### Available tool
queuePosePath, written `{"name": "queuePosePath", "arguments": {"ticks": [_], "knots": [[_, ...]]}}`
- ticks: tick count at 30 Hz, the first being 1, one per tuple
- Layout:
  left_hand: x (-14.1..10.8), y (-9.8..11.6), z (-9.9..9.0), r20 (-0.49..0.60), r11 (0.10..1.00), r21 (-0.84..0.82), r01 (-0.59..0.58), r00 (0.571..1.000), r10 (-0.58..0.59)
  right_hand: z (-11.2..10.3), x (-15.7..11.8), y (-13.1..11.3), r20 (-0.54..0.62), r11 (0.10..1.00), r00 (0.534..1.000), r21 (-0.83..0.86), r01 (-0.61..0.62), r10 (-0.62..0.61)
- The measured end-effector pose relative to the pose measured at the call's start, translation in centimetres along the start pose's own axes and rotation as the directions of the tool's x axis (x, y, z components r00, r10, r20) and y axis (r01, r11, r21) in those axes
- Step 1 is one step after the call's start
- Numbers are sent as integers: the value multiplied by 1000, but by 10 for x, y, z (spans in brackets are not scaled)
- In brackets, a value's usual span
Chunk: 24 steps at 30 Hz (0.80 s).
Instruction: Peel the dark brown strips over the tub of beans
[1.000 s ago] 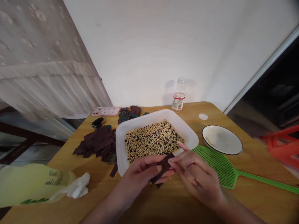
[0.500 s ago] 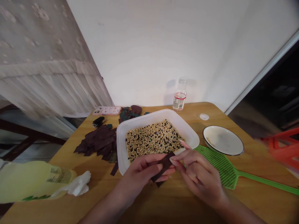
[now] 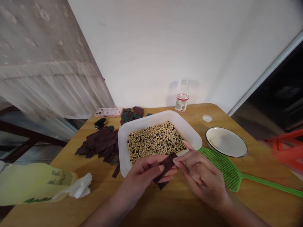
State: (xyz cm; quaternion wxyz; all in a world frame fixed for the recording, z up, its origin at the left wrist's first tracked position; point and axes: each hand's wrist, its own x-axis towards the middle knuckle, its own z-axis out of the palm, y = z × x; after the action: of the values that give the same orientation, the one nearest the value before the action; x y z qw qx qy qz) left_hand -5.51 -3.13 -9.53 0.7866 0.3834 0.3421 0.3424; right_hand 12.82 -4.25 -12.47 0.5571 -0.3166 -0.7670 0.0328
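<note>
My left hand (image 3: 146,175) grips a dark brown strip (image 3: 167,164), thumb on top and fingers underneath. The strip is flat and looks like cloth or thin leather. At the strip's upper right end, my right hand (image 3: 203,175) pinches with thumb and forefinger; whether a small bead is also between those fingertips is hidden. Both hands are over the near edge of a white plastic tub (image 3: 124,151) of small cream, black and coloured beads (image 3: 153,138). A pile of similar brown strips (image 3: 101,142) lies left of the tub. Another brown piece (image 3: 163,185) shows on the table below my left fingers.
Right of the tub lie a green fly swatter (image 3: 220,167), a white dark-rimmed dish (image 3: 227,142) and a white lid (image 3: 207,118). A clear bottle (image 3: 181,99) stands by the wall. At left are a phone (image 3: 109,112), a black key fob (image 3: 99,123) and a yellow-green container (image 3: 35,183) with tissue.
The strip and both hands have shifted only slightly. My right fingertips stay at the strip's end, and a little more of the brown piece below shows.
</note>
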Motion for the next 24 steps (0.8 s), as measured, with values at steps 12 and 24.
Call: {"name": "queuePosePath", "arguments": {"ticks": [12, 24], "knots": [[-1, 1, -2, -22, 1000, 23, 17, 1000, -16, 0, 4, -1, -33, 999, 999, -32, 20, -21], [-3, -1, 3, 52, 986, 129, 110, 992, -118, -1, 4, -1, -10, 998, 1000, -62, 9, -9]]}}
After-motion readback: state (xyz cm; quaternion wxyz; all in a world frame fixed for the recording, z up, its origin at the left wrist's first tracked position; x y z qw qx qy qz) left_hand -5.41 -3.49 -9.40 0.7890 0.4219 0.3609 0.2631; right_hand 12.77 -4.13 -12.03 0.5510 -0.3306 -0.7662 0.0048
